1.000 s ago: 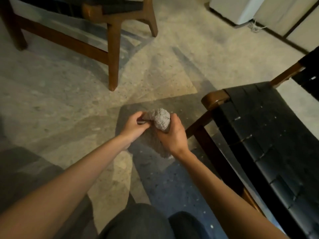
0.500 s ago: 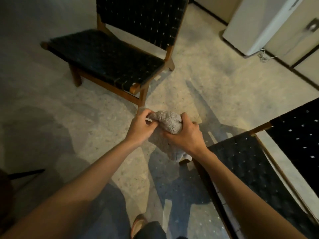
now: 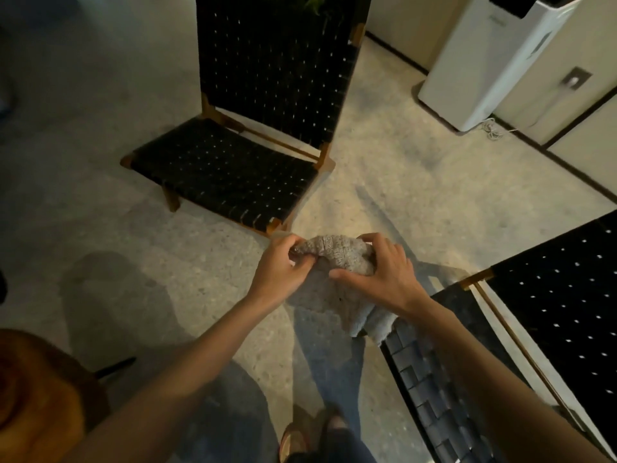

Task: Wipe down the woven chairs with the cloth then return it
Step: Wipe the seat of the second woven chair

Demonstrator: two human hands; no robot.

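- While I bunched the cloth (image 3: 337,257), presumably for a firmer pad, my left hand (image 3: 278,274) pinched one end and my right hand (image 3: 384,274) gripped the wad.
- Woven chair (image 3: 227,175) waited at eleven o'clock.

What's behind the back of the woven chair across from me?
Green plant leaves show past the top of the chair back. The rest of the plant and whatever it stands in are covered by the woven backrest.

White tower appliance (image 3: 494,61), cord (image 3: 490,128) at its base, round wooden stool (image 3: 33,396)
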